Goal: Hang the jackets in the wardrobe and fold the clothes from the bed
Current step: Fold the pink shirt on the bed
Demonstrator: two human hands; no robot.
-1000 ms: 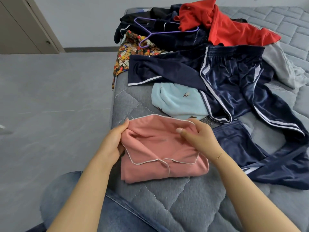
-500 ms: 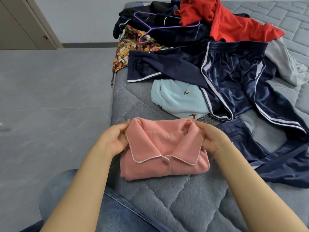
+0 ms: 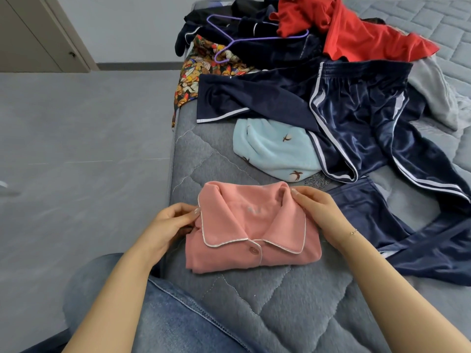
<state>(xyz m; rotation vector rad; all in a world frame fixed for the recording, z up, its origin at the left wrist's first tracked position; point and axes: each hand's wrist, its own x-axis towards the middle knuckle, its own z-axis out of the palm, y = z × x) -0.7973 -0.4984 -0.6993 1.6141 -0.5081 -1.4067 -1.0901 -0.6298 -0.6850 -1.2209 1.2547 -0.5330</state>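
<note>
A pink pyjama top (image 3: pixel 252 233) with white piping lies folded into a small rectangle on the grey quilted bed (image 3: pixel 293 301), collar up and one button showing. My left hand (image 3: pixel 170 225) pinches the collar's left edge. My right hand (image 3: pixel 321 212) pinches the collar's right shoulder. Behind it lie a light blue garment with bird prints (image 3: pixel 275 154), navy satin trousers with white stripes (image 3: pixel 356 118), a red garment (image 3: pixel 356 34), a patterned cloth (image 3: pixel 201 72) and a purple hanger (image 3: pixel 244 39) on dark clothes.
A grey garment (image 3: pixel 438 93) lies at the bed's right. My denim-clad knee (image 3: pixel 178 314) rests against the bed's near left corner. Grey floor (image 3: pixel 76 149) stretches to the left, with a beige wardrobe door (image 3: pixel 38 34) at the far left.
The pink top's upper part was folded down, so the collar now lies flat on the folded body. Both hands shifted to the collar's outer edges.
</note>
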